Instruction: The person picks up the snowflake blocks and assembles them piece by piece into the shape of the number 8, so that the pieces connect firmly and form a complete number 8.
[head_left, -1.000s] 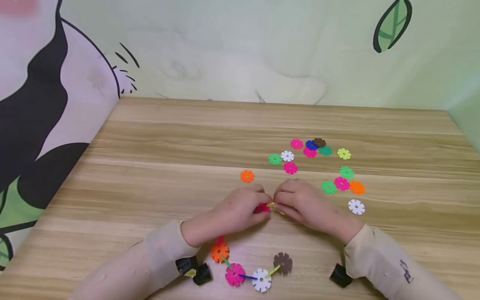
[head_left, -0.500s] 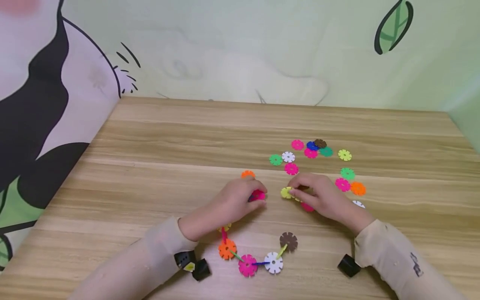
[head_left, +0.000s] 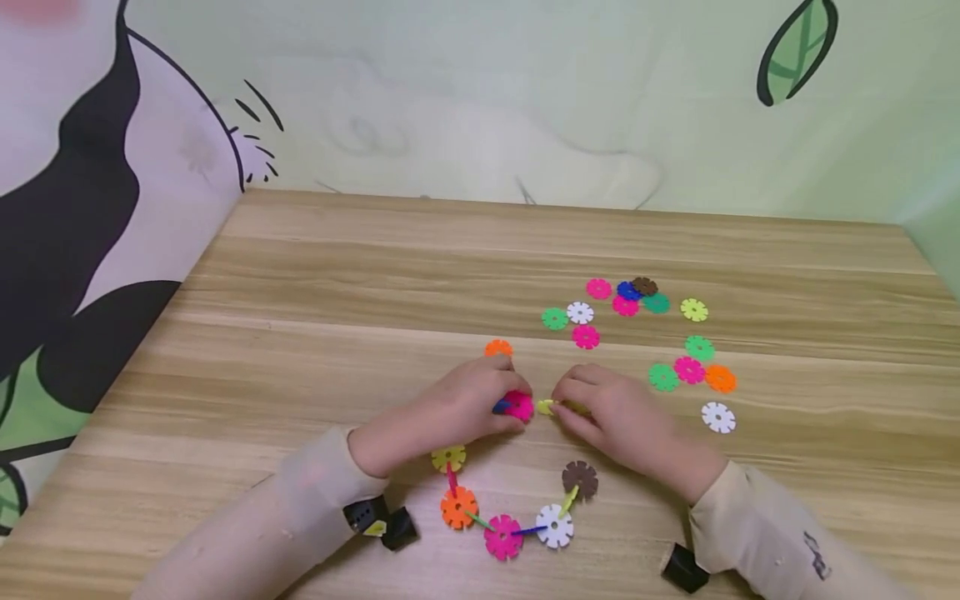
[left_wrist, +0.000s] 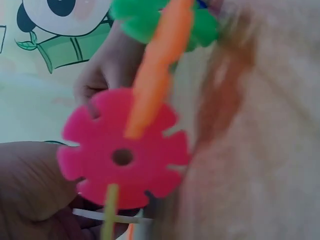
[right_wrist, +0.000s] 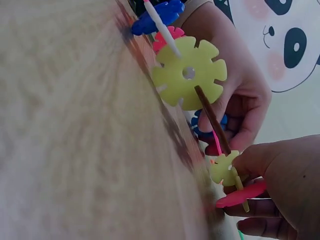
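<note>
In the head view, my left hand pinches a pink notched interlocking disc with a blue disc slotted into it. A little to the right, my right hand pinches a yellow interlocking disc, its edge facing the pink one across a small gap. From the right wrist, that yellow disc shows at the fingertips, with a second yellow piece and a pink disc joined behind it. Below the hands lies a linked chain, running from a yellow disc through orange, pink and white to a brown disc.
Loose discs are scattered beyond and right of the hands, among them an orange disc, a white disc and a green disc. A wall with painted cartoons stands behind the wooden table.
The hands were together a second ago. My right hand then drew away rightward with the yellow disc and has come back close to the left. The linked chain has shifted right and slightly up.
</note>
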